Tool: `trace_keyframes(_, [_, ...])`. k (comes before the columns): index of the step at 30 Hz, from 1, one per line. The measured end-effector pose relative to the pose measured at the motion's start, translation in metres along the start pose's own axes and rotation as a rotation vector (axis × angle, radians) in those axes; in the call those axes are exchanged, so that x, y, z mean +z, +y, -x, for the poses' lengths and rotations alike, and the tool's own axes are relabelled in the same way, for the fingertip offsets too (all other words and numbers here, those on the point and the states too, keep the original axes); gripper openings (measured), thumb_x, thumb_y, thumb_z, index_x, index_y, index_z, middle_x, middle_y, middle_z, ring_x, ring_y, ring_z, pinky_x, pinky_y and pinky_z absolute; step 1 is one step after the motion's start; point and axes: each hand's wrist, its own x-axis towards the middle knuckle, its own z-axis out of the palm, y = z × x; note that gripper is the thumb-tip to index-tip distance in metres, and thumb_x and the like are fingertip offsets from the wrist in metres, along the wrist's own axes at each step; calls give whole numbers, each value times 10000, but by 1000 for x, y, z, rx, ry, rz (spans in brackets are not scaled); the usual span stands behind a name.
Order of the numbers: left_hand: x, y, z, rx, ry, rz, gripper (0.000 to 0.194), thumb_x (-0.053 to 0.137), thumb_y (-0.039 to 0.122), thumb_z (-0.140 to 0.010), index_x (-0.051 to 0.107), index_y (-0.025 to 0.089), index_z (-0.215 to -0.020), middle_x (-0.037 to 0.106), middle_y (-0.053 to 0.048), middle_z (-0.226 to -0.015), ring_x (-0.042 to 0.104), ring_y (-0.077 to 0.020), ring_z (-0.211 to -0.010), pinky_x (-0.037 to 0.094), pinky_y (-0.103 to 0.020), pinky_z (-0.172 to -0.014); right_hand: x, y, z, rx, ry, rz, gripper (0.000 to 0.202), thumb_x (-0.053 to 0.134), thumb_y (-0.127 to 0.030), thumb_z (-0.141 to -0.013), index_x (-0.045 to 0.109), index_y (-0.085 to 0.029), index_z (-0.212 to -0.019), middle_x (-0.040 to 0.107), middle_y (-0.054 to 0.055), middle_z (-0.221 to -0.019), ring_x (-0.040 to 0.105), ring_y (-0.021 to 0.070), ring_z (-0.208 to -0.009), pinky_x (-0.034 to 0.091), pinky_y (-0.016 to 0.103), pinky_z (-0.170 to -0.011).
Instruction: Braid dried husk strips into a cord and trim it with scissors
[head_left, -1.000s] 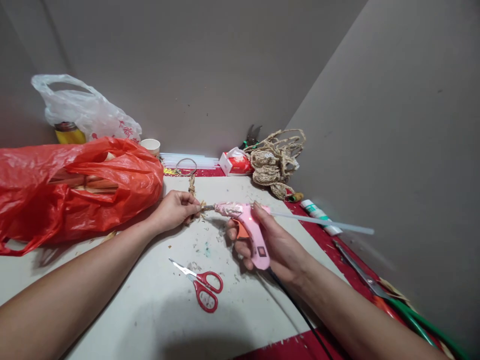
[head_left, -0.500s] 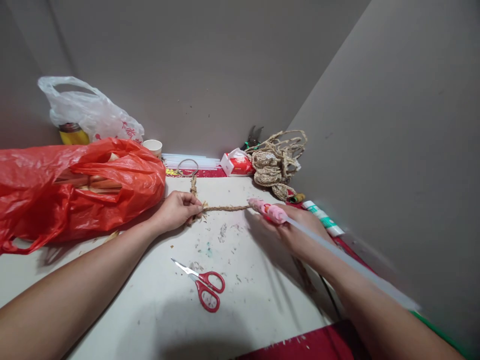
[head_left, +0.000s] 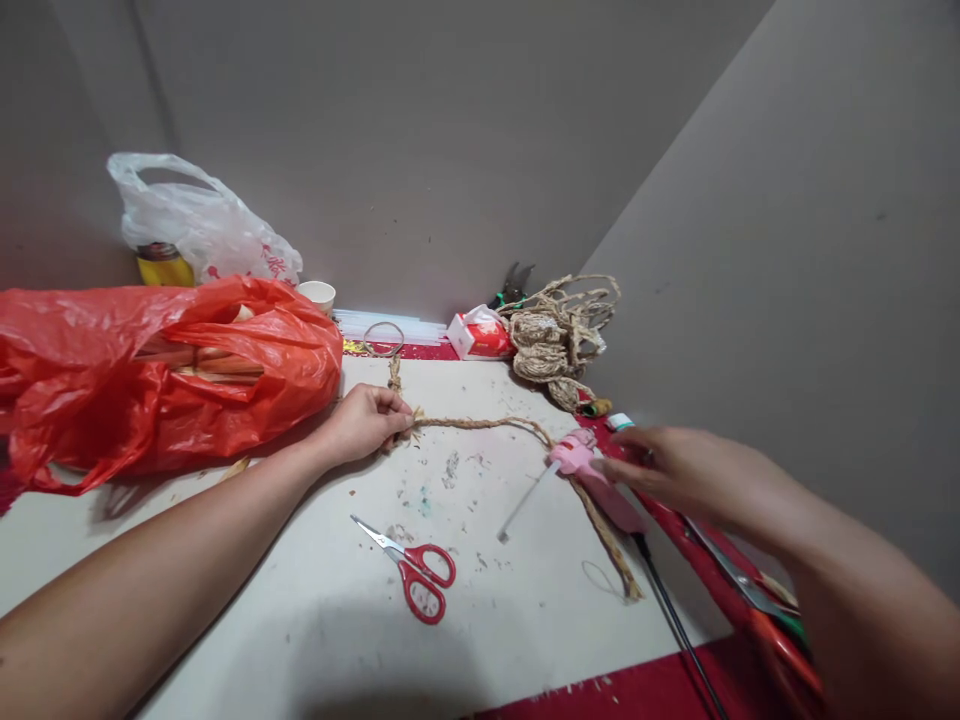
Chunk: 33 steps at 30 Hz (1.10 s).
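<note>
My left hand pinches one end of a braided straw rope, where frayed strands stick out. The rope runs right across the white board, passes under a pink hot glue gun and ends toward the lower right. The glue gun lies on the board, a pale glue stick jutting from it toward the lower left. Just right of it is my right hand, somewhat blurred, its thumb and fingers apart and nothing visible in them. Red-handled scissors lie slightly spread in front of me.
A red plastic bag holding stalks fills the left. Along the back stand a paper cup, glue sticks, a tissue pack and a rope bundle. The gun's black cable and orange-handled shears lie at right.
My right hand has let go of the glue gun, which now rests on the rope, and has moved right. My left hand stays at the rope's end.
</note>
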Motion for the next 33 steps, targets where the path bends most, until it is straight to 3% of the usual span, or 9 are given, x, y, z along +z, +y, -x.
trace_keyframes(2, [0, -1, 0, 6, -1, -2, 77, 616, 154, -713, 590, 118, -650, 583, 0, -535, 420, -38, -358, 297, -183, -369, -13, -21, 9, -73, 230, -59, 263, 487, -423, -842, 648, -216, -871, 683, 85, -796, 612, 220, -655, 390, 298, -533])
trace_keyframes(5, [-1, 0, 0, 7, 7, -5, 79, 620, 170, -713, 595, 113, -664, 591, -5, -548, 427, -39, -367, 306, -181, -375, -16, -71, 9, -448, 542, -172, 283, 463, -326, -876, 603, -196, -1085, 688, 86, -962, 625, 179, -726, 420, 274, -594])
trace_keyframes(7, [-1, -1, 1, 12, 1, 2, 95, 624, 186, -715, 591, 113, -665, 585, -1, -542, 430, -41, -372, 314, -180, -379, -8, -105, 0, -673, 490, -79, 351, 435, -227, -878, 523, -186, -1216, 688, 85, -972, 624, 182, -779, 406, 265, -598])
trace_keyframes(11, [-1, -2, 0, 19, -14, 17, 85, 605, 167, -718, 576, 113, -658, 574, 9, -538, 433, -44, -380, 331, -177, -383, 11, -145, -27, -744, 310, 128, 382, 423, -105, -837, 484, -120, -1214, 682, 86, -859, 600, 184, -671, 297, 270, -509])
trace_keyframes(15, [-1, -1, 0, 14, -8, 44, 28, 590, 126, -711, 586, 107, -691, 576, 12, -544, 426, -38, -378, 317, -170, -377, 16, -149, -38, -763, 299, 169, 149, 421, -102, -853, 557, -138, -902, 654, 80, -801, 570, 160, -639, 248, 277, -512])
trace_keyframes(20, [-1, 0, 0, 31, -26, 29, 69, 595, 135, -712, 576, 103, -654, 579, 6, -563, 427, -33, -379, 321, -171, -383, 12, -144, -35, -830, 356, 196, 160, 409, -109, -869, 525, -133, -977, 640, 92, -836, 566, 174, -667, 256, 280, -523])
trace_keyframes(24, [-2, 0, 0, 28, -27, 7, 56, 601, 152, -713, 588, 104, -688, 563, 14, -544, 428, -43, -387, 322, -174, -385, 10, -143, -37, -866, 284, 206, 160, 407, -98, -858, 554, -125, -915, 634, 105, -828, 558, 174, -682, 268, 277, -544])
trace_keyframes(29, [0, -1, 2, 89, -27, -121, 90, 590, 199, -735, 613, 113, -721, 525, 35, -509, 430, -60, -417, 340, -183, -419, 16, -144, -44, -694, 118, -281, 190, 407, -218, -864, 545, -172, -742, 593, 28, -685, 475, 123, -583, 279, 241, -535])
trace_keyframes(33, [3, 0, 5, 247, 28, -422, 100, 574, 171, -742, 661, 124, -731, 606, 6, -586, 495, -82, -526, 377, -194, -520, 18, -150, -45, -437, -215, -833, 194, 419, -177, -790, 470, -174, -603, 446, -26, -510, 386, 89, -464, 274, 218, -459])
